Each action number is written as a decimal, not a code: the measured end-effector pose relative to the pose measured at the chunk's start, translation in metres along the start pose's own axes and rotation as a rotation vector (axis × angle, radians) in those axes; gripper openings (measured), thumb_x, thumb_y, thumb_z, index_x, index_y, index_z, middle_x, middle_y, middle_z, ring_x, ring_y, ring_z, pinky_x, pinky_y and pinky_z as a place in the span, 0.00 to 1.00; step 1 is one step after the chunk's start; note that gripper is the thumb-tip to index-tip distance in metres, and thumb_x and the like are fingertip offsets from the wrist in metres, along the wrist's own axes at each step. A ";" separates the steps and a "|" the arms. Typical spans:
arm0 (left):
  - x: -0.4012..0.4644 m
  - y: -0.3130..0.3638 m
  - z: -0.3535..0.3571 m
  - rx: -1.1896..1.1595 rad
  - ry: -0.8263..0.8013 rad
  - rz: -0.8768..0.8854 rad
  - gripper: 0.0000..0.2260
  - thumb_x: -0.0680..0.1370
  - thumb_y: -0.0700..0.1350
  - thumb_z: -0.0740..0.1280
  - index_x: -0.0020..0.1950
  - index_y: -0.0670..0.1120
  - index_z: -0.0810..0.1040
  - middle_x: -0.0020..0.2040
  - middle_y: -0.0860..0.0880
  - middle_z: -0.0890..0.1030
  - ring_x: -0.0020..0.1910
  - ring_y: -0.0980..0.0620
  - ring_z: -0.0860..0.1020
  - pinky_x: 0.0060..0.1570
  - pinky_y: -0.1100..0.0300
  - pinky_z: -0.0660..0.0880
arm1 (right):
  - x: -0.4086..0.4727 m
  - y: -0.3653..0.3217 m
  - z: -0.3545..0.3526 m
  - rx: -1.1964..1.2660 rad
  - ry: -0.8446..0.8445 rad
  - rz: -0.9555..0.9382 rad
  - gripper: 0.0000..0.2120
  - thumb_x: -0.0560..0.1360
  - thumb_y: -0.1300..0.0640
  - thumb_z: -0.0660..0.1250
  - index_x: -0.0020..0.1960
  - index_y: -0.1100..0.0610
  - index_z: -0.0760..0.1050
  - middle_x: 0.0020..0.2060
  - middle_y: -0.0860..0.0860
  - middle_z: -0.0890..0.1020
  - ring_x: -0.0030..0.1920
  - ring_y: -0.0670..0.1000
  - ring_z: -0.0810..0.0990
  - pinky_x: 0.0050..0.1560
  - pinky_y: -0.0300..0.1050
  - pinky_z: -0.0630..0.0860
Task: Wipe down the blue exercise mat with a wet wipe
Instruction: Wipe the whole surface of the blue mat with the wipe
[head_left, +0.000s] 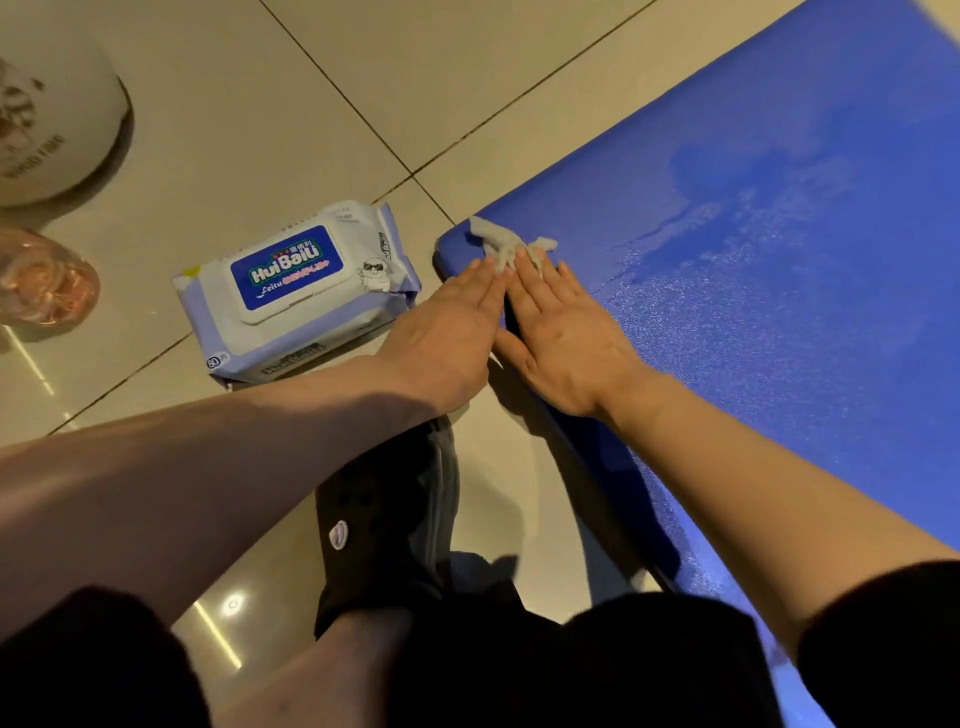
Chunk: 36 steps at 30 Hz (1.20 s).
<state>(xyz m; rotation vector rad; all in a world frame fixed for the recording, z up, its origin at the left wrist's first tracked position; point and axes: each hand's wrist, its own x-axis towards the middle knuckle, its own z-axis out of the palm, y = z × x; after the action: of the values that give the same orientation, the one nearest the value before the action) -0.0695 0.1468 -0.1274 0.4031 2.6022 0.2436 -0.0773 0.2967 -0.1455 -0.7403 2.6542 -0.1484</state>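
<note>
Pressing: both hands lie flat, side by side, at the near-left corner of the blue exercise mat (779, 312), fingertips on a crumpled wet wipe (506, 247).
Left hand (447, 332): fingers straight and held together, palm down, tips touching the wipe's left part; most of the hand overhangs the mat's edge.
Right hand (563, 338): fingers straight and slightly fanned, palm down on the mat, tips on the wipe's right part.
Wipe position: just beyond both sets of fingertips, bunched at the mat's corner, its long axis running left to right.
Mat: stretches away to the far right, with a darker damp patch there, well apart from the hands.
Key relation: the unwiped surface seems to lie right of the wipe; the right hand is nearer to it, so a rightward sweep looks likeliest.
Wipe pack (298, 291): closed, on the tiled floor (234, 130), just left of the mat corner.
</note>
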 end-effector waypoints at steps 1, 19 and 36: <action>0.000 0.002 0.002 0.008 -0.002 0.007 0.34 0.81 0.41 0.59 0.79 0.43 0.41 0.80 0.46 0.40 0.79 0.51 0.43 0.74 0.59 0.43 | -0.013 0.003 0.004 0.008 0.030 -0.006 0.36 0.80 0.38 0.40 0.78 0.63 0.47 0.78 0.60 0.49 0.78 0.56 0.45 0.76 0.48 0.39; 0.013 0.014 0.001 0.095 0.058 0.136 0.31 0.81 0.40 0.57 0.79 0.41 0.44 0.80 0.43 0.43 0.79 0.49 0.44 0.74 0.59 0.39 | -0.011 0.026 0.005 0.019 0.057 0.155 0.34 0.82 0.41 0.43 0.78 0.63 0.43 0.78 0.59 0.43 0.78 0.55 0.39 0.76 0.47 0.35; 0.035 0.026 0.005 0.124 0.056 0.216 0.31 0.83 0.52 0.56 0.79 0.42 0.46 0.80 0.44 0.45 0.79 0.49 0.45 0.76 0.56 0.41 | -0.023 0.062 0.002 0.053 0.083 0.291 0.35 0.82 0.39 0.43 0.78 0.63 0.44 0.78 0.59 0.44 0.78 0.56 0.40 0.77 0.49 0.37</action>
<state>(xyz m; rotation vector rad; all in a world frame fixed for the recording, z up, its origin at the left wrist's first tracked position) -0.0902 0.1833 -0.1409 0.7326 2.6364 0.1686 -0.0878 0.3617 -0.1521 -0.3308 2.7888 -0.1729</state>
